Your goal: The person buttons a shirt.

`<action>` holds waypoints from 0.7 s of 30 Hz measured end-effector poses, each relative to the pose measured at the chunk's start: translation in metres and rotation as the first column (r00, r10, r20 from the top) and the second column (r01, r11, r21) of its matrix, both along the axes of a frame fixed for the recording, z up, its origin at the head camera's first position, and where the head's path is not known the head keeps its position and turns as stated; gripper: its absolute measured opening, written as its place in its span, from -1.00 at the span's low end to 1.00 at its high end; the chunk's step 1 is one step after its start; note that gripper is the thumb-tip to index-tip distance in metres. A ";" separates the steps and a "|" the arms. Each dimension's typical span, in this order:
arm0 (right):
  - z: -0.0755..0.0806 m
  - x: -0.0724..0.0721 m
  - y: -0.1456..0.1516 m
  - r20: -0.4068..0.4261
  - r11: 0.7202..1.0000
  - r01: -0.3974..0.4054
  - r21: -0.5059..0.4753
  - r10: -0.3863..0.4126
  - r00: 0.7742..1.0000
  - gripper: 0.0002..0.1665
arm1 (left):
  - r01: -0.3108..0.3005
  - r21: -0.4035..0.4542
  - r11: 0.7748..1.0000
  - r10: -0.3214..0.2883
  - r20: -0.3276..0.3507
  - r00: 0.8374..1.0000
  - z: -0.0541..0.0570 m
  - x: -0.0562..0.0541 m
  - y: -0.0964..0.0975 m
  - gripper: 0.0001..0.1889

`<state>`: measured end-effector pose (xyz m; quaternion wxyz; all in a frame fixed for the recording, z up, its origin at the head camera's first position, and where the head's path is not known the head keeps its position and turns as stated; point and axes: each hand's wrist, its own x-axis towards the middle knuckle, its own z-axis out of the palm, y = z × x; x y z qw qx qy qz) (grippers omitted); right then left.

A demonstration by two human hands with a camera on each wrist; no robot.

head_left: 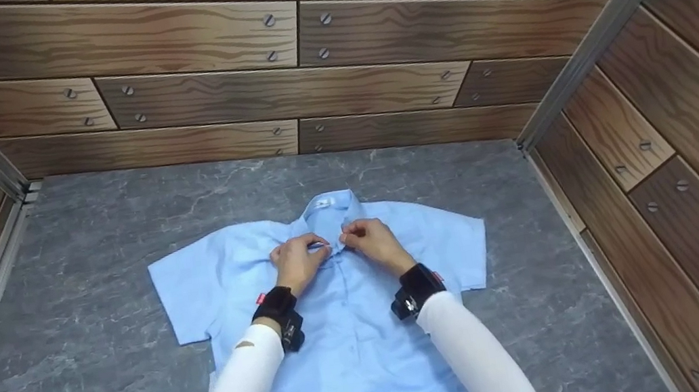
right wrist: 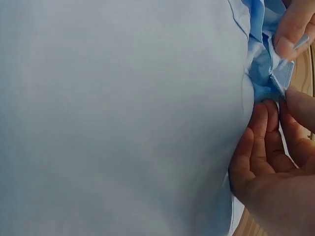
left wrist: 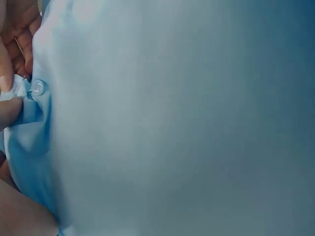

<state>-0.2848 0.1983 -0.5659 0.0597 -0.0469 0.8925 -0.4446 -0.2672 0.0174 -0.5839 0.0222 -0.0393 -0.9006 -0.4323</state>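
A light blue short-sleeved button-up shirt [head_left: 338, 361] lies front side up, its collar [head_left: 325, 201] toward the back wall. At the neck opening my left hand [head_left: 298, 260] pinches the fabric by the collar's left side. Close beside it, my right hand [head_left: 378, 241] pinches the collar's right edge between thumb and fingers. A small pale button [left wrist: 38, 87] shows by the fingertips in the left wrist view. In the right wrist view, a folded collar corner [right wrist: 282, 76] sits between the fingers of both hands. Shirt cloth fills most of each wrist view.
The shirt lies on a dark grey marbled surface [head_left: 89, 287]. Wood-plank-patterned panels form the back wall [head_left: 206, 100] and the sides, with metal rails [head_left: 612, 22] at the corners. Both sleeves of the shirt are spread outward.
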 end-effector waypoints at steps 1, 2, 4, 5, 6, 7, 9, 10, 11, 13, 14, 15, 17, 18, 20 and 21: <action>0.000 0.000 -0.001 0.002 1.000 -0.009 0.006 0.009 1.000 -0.87 | -0.009 0.007 1.000 0.009 0.010 1.000 -0.001 0.000 0.000 -0.94; 0.000 0.001 -0.002 0.007 1.000 -0.019 0.009 0.019 1.000 -0.87 | -0.015 0.012 1.000 0.015 0.019 1.000 -0.002 0.000 0.000 -0.93; 0.001 0.001 -0.003 0.014 0.999 -0.035 0.019 0.035 0.999 -0.88 | -0.019 0.018 1.000 0.018 0.031 0.999 -0.002 0.000 0.000 -0.92; 0.002 0.001 -0.003 0.018 0.999 -0.040 0.023 0.040 0.999 -0.88 | -0.017 0.018 1.000 0.016 0.036 0.999 -0.001 0.000 0.000 -0.92; 0.002 0.001 -0.003 0.023 0.999 -0.047 0.028 0.046 0.999 -0.88 | -0.015 0.015 1.000 0.015 0.038 0.999 -0.001 0.000 0.001 -0.92; 0.003 0.001 -0.003 0.028 0.998 -0.054 0.032 0.053 0.998 -0.87 | -0.013 0.012 1.000 0.012 0.037 0.999 -0.001 0.001 0.002 -0.92; 0.005 0.001 -0.002 0.023 0.997 -0.069 0.043 0.068 0.997 -0.86 | -0.006 0.001 1.000 0.006 0.020 1.000 0.000 0.001 0.003 -0.92; 0.005 0.002 -0.002 0.021 0.996 -0.074 0.047 0.073 0.997 -0.86 | -0.003 -0.007 1.000 0.003 0.006 1.000 0.001 0.002 0.004 -0.92; 0.006 0.002 -0.002 0.015 0.995 -0.084 0.053 0.083 0.996 -0.85 | 0.000 -0.018 1.000 0.000 -0.006 1.000 0.001 0.002 0.005 -0.92; 0.006 0.003 -0.002 0.005 0.992 -0.106 0.064 0.106 0.994 -0.84 | 0.001 -0.051 0.999 -0.003 -0.028 1.000 0.001 0.003 0.006 -0.92; 0.006 0.003 -0.002 0.001 0.991 -0.114 0.071 0.115 0.993 -0.84 | 0.002 -0.066 0.998 -0.005 -0.036 0.999 0.001 0.004 0.006 -0.92; 0.006 0.003 -0.002 0.001 0.990 -0.121 0.071 0.121 0.993 -0.84 | 0.002 -0.080 0.997 -0.005 -0.041 0.999 0.001 0.004 0.007 -0.92; 0.006 0.005 -0.002 0.001 0.989 -0.132 0.070 0.132 0.991 -0.84 | 0.000 -0.096 0.995 -0.004 -0.044 0.999 0.001 0.005 0.007 -0.93; 0.006 0.005 -0.002 -0.001 0.989 -0.131 0.069 0.132 0.991 -0.85 | -0.002 -0.098 0.995 -0.003 -0.047 0.999 0.001 0.005 0.008 -0.93; 0.007 0.006 -0.003 -0.003 0.990 -0.125 0.062 0.125 0.992 -0.86 | -0.007 -0.096 0.995 0.002 -0.048 0.999 0.002 0.004 0.009 -0.93; 0.007 0.006 -0.003 -0.009 0.990 -0.126 0.058 0.127 0.992 -0.86 | -0.010 -0.096 0.995 0.004 -0.053 0.999 0.002 0.004 0.009 -0.94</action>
